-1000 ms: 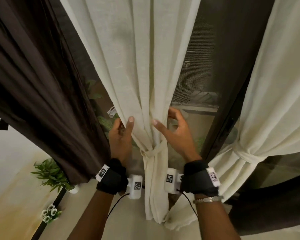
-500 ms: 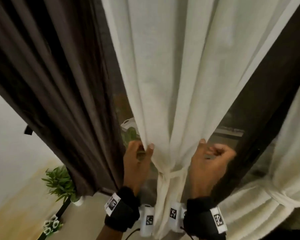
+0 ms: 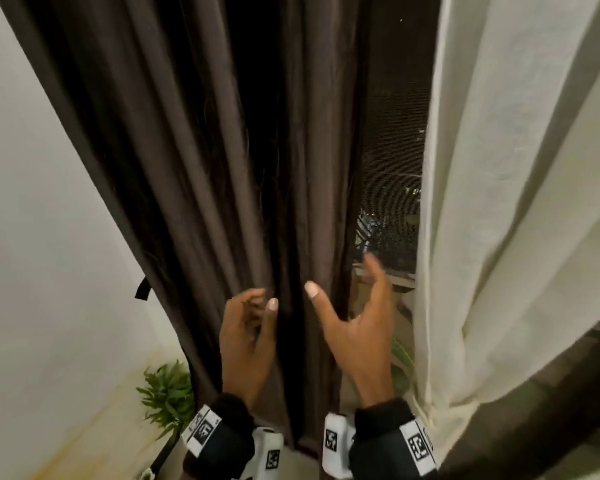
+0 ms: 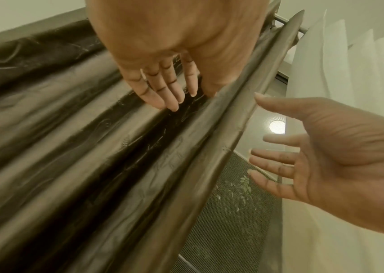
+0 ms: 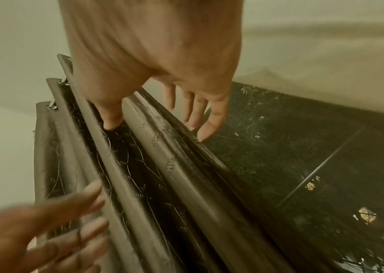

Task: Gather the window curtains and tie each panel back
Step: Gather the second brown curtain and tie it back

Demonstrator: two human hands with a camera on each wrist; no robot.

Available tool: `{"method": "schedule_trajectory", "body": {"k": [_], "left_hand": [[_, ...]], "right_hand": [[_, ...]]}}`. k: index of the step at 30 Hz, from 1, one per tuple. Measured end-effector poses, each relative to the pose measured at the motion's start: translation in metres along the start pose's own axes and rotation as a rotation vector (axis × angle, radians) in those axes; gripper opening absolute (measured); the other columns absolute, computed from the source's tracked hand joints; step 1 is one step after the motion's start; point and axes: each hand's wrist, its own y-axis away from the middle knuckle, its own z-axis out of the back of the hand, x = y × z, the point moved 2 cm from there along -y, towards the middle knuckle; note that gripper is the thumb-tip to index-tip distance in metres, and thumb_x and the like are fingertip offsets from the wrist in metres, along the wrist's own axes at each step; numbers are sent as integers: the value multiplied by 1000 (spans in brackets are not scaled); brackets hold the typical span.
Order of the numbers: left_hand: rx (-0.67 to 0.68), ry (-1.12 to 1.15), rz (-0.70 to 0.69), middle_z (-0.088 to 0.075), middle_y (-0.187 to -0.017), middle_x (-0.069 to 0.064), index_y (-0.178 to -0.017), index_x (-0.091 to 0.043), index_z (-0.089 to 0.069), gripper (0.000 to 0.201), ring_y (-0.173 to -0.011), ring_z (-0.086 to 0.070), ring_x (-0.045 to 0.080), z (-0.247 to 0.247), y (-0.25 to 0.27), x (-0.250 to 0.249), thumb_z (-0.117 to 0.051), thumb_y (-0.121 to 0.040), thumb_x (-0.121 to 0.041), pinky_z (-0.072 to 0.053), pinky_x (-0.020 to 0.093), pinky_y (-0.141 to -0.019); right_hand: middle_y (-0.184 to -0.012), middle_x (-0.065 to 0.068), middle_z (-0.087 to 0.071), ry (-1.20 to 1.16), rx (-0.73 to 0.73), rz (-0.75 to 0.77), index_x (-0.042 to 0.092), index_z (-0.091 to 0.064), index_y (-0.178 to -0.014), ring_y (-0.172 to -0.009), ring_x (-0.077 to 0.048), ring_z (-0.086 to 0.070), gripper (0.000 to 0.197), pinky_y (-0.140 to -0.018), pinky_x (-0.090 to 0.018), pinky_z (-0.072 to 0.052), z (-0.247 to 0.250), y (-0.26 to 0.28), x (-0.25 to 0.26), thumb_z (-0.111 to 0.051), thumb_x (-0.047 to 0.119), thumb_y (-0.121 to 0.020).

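A dark brown curtain [image 3: 201, 188] hangs loose in long folds down the middle of the head view. My left hand [image 3: 262, 301] is at its front folds with relaxed fingers, and the fingertips [image 4: 174, 106] touch the fabric without gripping it. My right hand [image 3: 342, 277] is spread open at the curtain's right edge. Its thumb [image 5: 111, 120] lies in one fold and its fingers [image 5: 200, 125] reach past the edge toward the window screen. A cream curtain [image 3: 506, 202] hangs to the right, narrowing to a bunch low down.
A white wall [image 3: 42, 237] is on the left, and a short black strap [image 3: 142, 288] sticks out at the brown curtain's left edge. A small green potted plant [image 3: 167, 396] stands on the floor below. Behind the curtains is a dark mesh window screen [image 3: 392, 150].
Both hands let go of the tied cream curtain and moved left to the brown curtain. The head view swung left with them. The right hand opened wide.
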Motion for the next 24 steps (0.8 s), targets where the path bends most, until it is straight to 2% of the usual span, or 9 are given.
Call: {"method": "schedule_trajectory", "body": {"k": [3,5,7,10,13,16,18,21,24], "left_hand": [[-36,-42,2,-71,-103,2,-116,-23,-64,24,-92,-71,20,14,-27,16,-75,-96,-15,-60,34,-88],[-75,-80,9,-69,-103,-1,-115,-26,-65,27,-88,-69,21,11,-42,27,-80,-93,-19,-61,41,-84],[-77,-111,-8,-65,-107,-6,-119,-28,-63,34,-90,-66,18,7,-58,38,-82,-90,-26,-61,45,-84],[-60,-148,-19,-57,-125,-5,-140,-26,-54,64,-107,-61,11,1,-92,48,-84,-86,-39,-57,35,-96],[39,-225,36,-53,-139,-3,-158,-26,-36,91,-117,-59,10,-10,-127,62,-85,-84,-46,-51,30,-106],[129,-343,-86,-66,-111,-7,-156,-23,-40,72,-95,-67,13,-18,-145,66,-77,-93,-24,-59,37,-98],[157,-404,-201,-67,-120,-12,-146,-22,-50,50,-107,-69,12,-20,-142,61,-69,-99,-17,-56,30,-102],[266,-354,-224,-66,-133,-9,-143,-30,-53,43,-123,-65,9,-23,-126,62,-62,-103,-20,-52,32,-107],[389,-320,-299,-66,-125,-5,-136,-31,-53,47,-115,-66,14,-25,-115,55,-63,-95,-12,-53,38,-102]], "right_hand": [[-173,6,-23,29,-92,21,30,-12,-168,-158,-9,-24,95,-125,-24,-27,-34,-27,8,-67,59,-96],[-175,-5,-24,132,5,-40,21,-17,-168,-162,-21,-23,70,-132,-43,-23,-55,-44,-4,-44,49,-110],[-169,-10,-39,123,-28,-154,17,-35,-164,-156,-27,-36,59,-129,-50,-28,-64,-47,-18,-32,44,-112],[-151,-8,-58,-15,-308,-96,16,-50,-155,-137,-22,-55,60,-117,-41,-42,-53,-36,-23,-33,48,-107],[-150,-3,-60,-32,-167,-121,22,-49,-156,-135,-16,-55,69,-115,-38,-43,-64,-33,-36,-30,65,-105],[-159,4,-53,-85,-137,-190,30,-42,-160,-147,-17,-49,97,-123,-48,-41,-80,-44,-47,-22,92,-88],[-160,6,-50,-103,-92,-215,34,-39,-161,-149,-18,-46,101,-124,-49,-38,-89,-52,-44,-19,97,-84],[-169,18,-34,-152,68,-163,46,-21,-165,-156,-7,-32,95,-129,-42,-30,-104,-60,-30,-36,95,-84],[-165,23,-38,-181,129,-133,48,-25,-162,-152,-4,-38,108,-126,-39,-36,-117,-73,-27,-69,89,-73]]}}
